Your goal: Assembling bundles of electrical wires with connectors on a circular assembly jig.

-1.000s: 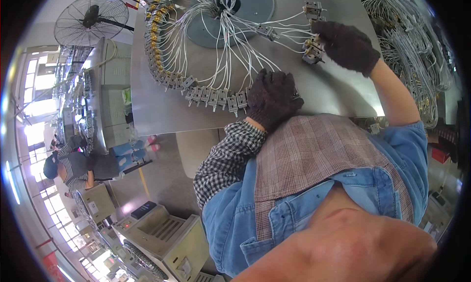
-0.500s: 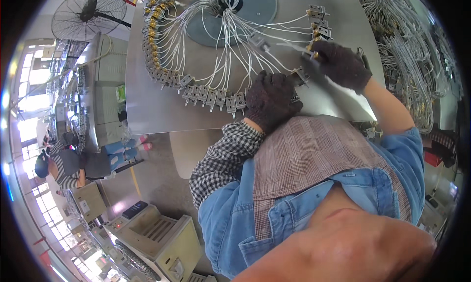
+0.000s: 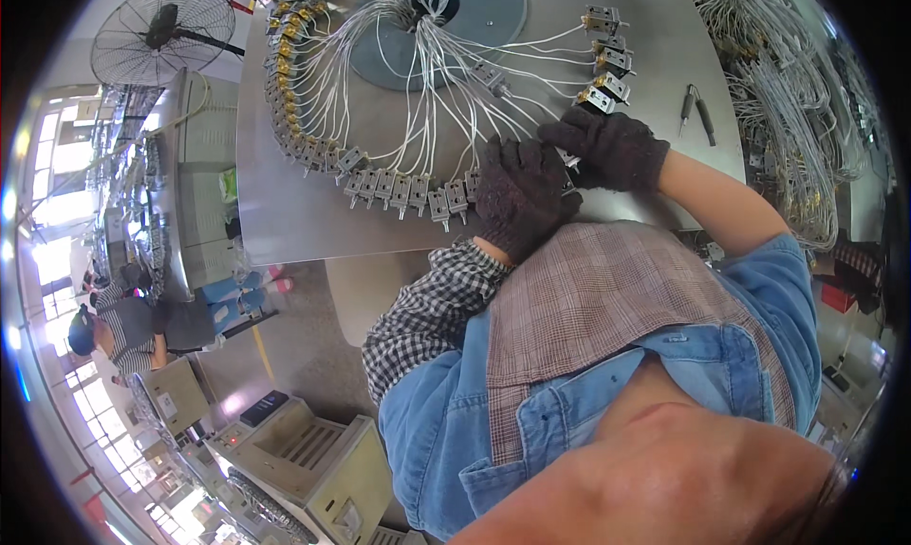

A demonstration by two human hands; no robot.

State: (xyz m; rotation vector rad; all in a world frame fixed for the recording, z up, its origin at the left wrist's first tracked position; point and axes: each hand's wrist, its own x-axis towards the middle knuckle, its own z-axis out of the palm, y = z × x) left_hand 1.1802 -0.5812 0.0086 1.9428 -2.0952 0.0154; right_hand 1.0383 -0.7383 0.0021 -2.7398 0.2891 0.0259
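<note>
Both my hands wear dark knit gloves and meet at the near edge of the metal table. My left hand [image 3: 520,192] rests with curled fingers over the near end of a row of small metal connector blocks [image 3: 410,192]; what lies under it is hidden. Beside it, the fingers of my right hand [image 3: 612,148] close over a metal connector block [image 3: 570,159], of which only a bit shows. White cables [image 3: 432,118] fan out to the blocks from a round grey disc [image 3: 384,63]. More blocks with gold-coloured parts [image 3: 600,97] lie just beyond my right hand.
A small two-legged dark tool [image 3: 698,114] lies at the table's right. Past that edge hang thick bundles of cables [image 3: 792,118]. A fan [image 3: 163,28] stands far left, a person [image 3: 128,327] works at the left, and a beige machine [image 3: 308,460] stands lower left.
My right hand has moved left and toward me, up against my left hand. The two-legged tool and blocks it partly covered now show. My left hand stays nearly in place.
</note>
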